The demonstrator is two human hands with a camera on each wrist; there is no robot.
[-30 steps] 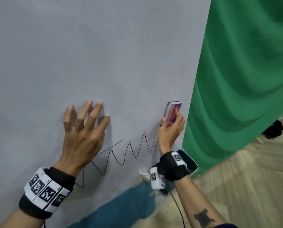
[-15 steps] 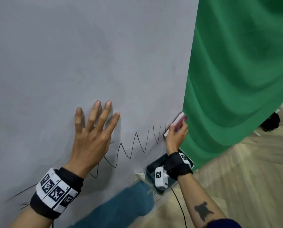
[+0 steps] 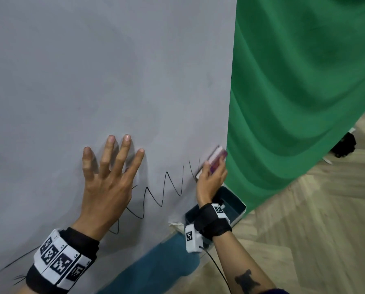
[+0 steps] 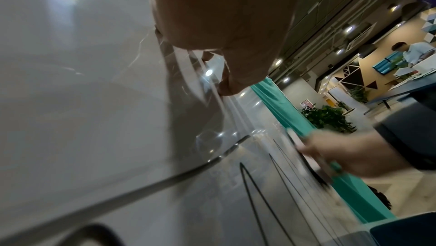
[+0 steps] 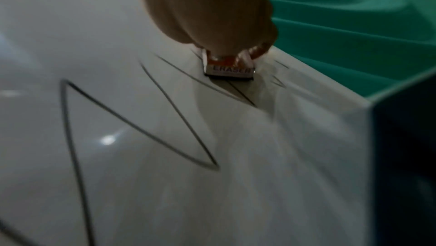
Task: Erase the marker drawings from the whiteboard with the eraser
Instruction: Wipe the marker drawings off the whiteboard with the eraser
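A grey-white whiteboard (image 3: 113, 81) stands upright and carries a black zigzag marker line (image 3: 166, 187) near its lower right. My right hand (image 3: 211, 177) grips a small white and purple eraser (image 3: 216, 155) and presses it against the board at the zigzag's right end, close to the board's right edge. The right wrist view shows the eraser (image 5: 227, 70) flat on the board, over the line (image 5: 132, 125). My left hand (image 3: 111, 172) lies flat on the board with its fingers spread, left of the zigzag, covering part of it. More black strokes (image 3: 14, 264) run at the lower left.
A green curtain (image 3: 304, 92) hangs right behind the board's right edge. Below the board's corner sits a dark teal open box (image 3: 230, 206), with blue fabric (image 3: 156, 270) lower down. Wooden floor (image 3: 325, 230) spreads to the right. A person (image 4: 415, 52) stands far off at a table.
The right hand slid the eraser right and slightly down toward the board's edge; the zigzag's right end is now fainter. The left hand stays flat on the board.
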